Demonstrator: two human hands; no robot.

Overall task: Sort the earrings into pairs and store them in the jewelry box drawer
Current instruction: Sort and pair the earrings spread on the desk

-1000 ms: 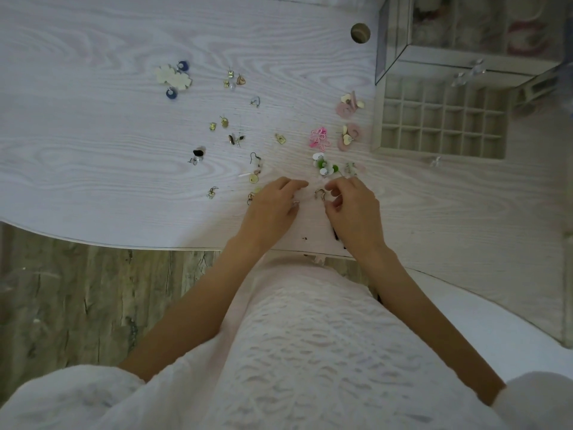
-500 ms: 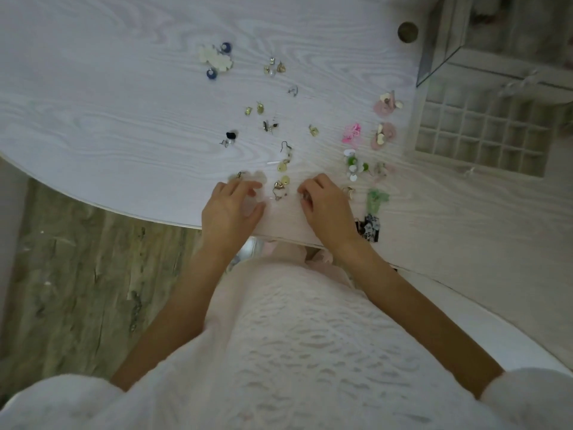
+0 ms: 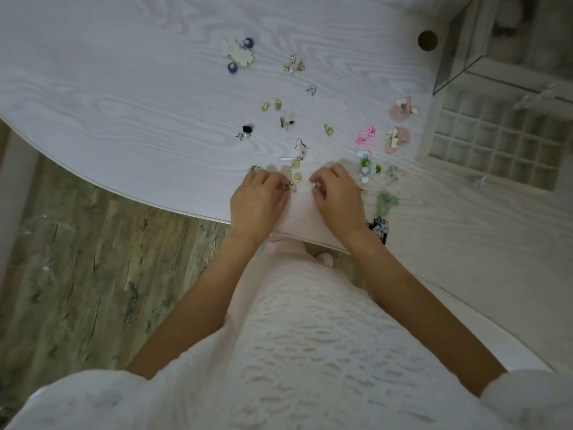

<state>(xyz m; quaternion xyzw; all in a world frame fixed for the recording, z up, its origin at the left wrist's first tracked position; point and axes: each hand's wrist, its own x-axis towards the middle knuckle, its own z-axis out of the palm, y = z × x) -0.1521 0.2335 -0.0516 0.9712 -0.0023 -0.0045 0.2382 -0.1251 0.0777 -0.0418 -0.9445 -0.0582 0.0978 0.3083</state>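
Note:
Several earrings lie scattered on the white wood-grain table (image 3: pixel 124 97). My left hand (image 3: pixel 257 200) rests at the near table edge, its fingertips pinched on a small metal earring (image 3: pixel 290 187). My right hand (image 3: pixel 338 197) sits beside it, fingers curled around another small earring (image 3: pixel 317 185). Just beyond my hands lie yellow disc earrings (image 3: pixel 297 170). A white-green flower earring (image 3: pixel 366 167), a pink earring (image 3: pixel 366 135) and pink-and-cream petal earrings (image 3: pixel 398 139) lie to the right. The open jewelry box drawer (image 3: pixel 496 141), divided into small compartments, stands at the far right.
Blue-and-cream earrings (image 3: pixel 238 55) and small gold studs (image 3: pixel 293 65) lie at the far side. A glass-sided jewelry box (image 3: pixel 496 41) stands behind the drawer. A round cable hole (image 3: pixel 427 40) is beside it. A green earring (image 3: pixel 386 203) and a black-white earring (image 3: pixel 379 229) lie right of my right hand.
The camera view shifted left, so the table contents sit further right. My hands moved apart from each other and closer to the table edge, each still pinching something small.

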